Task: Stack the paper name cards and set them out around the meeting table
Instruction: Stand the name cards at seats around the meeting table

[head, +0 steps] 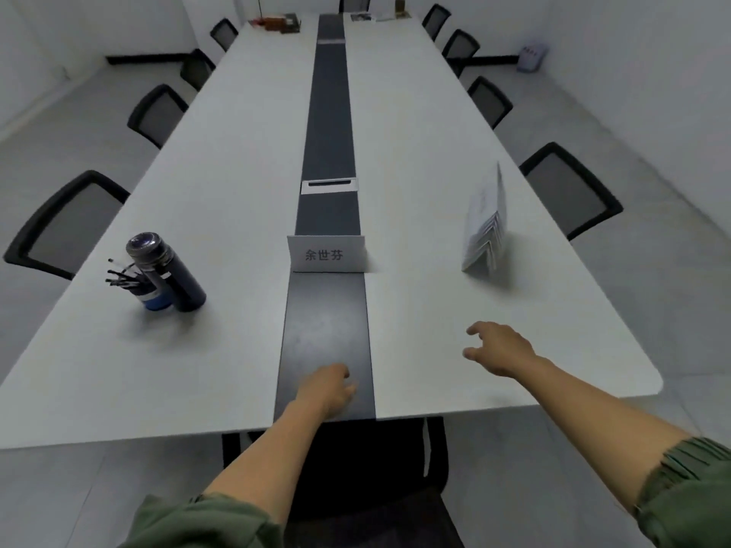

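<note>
1. Right hand (pixel 500 348) hovers over the white worktop (pixel 221 215) in the lower right of the frame. Its fingers are spread and loosely bent, and it holds nothing.
2. The left hand (pixel 330 389) is at bottom centre, over the dark strip (pixel 328 124) by the near edge. Its fingers are loosely curled and hold nothing. Blur hides whether it touches the surface.
3. The stack of name cards (pixel 484 227) stands at right of centre, almost straight up the frame from the right hand and well apart from it. The cards are folded tents nested together. Their ridge, the long axis, runs up the frame away from the person and leans a little right.
4. The right hand is clearly the nearer one, since the left would have to cross the strip. A forward reach by the right hand looks like the natural next move.
5. Counts:
   - One stack, with its cards too blurred to number.
   - One single name card (pixel 326 253), upright on the strip at centre with its printed face toward the camera.
   - One dark bottle (pixel 168 270) just beside one pen cup (pixel 152 300), at left.
   - Four chairs along each long side.
</note>
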`<state>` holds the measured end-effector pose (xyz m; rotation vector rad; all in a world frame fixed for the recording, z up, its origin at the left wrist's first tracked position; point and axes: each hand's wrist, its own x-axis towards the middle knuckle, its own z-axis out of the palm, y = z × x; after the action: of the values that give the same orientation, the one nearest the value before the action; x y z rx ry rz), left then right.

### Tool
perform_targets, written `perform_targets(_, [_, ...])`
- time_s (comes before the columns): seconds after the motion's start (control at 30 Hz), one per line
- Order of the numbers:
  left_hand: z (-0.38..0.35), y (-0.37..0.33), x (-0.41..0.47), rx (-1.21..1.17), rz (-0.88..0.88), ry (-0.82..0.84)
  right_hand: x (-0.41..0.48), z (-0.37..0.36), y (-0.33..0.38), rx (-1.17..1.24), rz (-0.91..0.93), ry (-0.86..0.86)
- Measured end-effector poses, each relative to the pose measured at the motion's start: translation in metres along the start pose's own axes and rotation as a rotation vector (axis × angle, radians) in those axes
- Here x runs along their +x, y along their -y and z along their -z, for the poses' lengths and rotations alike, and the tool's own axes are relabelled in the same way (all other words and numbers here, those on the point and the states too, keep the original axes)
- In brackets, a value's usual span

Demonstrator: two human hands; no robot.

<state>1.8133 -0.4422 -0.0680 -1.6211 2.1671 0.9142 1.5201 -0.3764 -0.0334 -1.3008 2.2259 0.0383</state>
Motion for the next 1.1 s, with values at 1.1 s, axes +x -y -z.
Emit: perform_targets(1.1, [0.118, -0.36, 0.212, -0.781, 0.049, -0.258, 0.183, 0.147, -0.246, 0.297, -0.048, 0.152])
